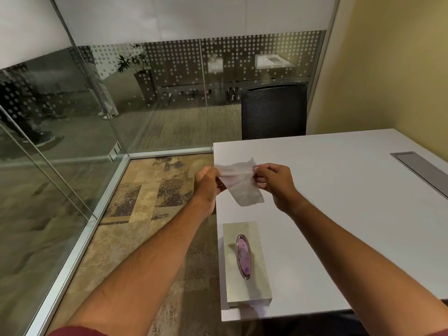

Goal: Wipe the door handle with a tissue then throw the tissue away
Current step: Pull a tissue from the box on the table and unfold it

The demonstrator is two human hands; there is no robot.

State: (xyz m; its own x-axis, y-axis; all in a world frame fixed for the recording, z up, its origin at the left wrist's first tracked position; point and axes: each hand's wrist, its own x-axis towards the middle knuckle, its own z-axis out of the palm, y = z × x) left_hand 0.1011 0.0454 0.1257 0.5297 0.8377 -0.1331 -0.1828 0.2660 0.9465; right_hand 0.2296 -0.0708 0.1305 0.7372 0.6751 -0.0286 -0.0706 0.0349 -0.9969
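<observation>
Both hands (242, 183) pinching tissue (240, 183), over table (339, 190) edge

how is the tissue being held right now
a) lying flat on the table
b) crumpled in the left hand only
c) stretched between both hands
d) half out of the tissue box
c: the left hand and right hand each pinch an upper corner of the tissue, which hangs spread between them above the table edge, beyond the tissue box.

glass wall (72, 132) left, tissue box (244, 263) below hands, bare table (339, 202) right
</observation>
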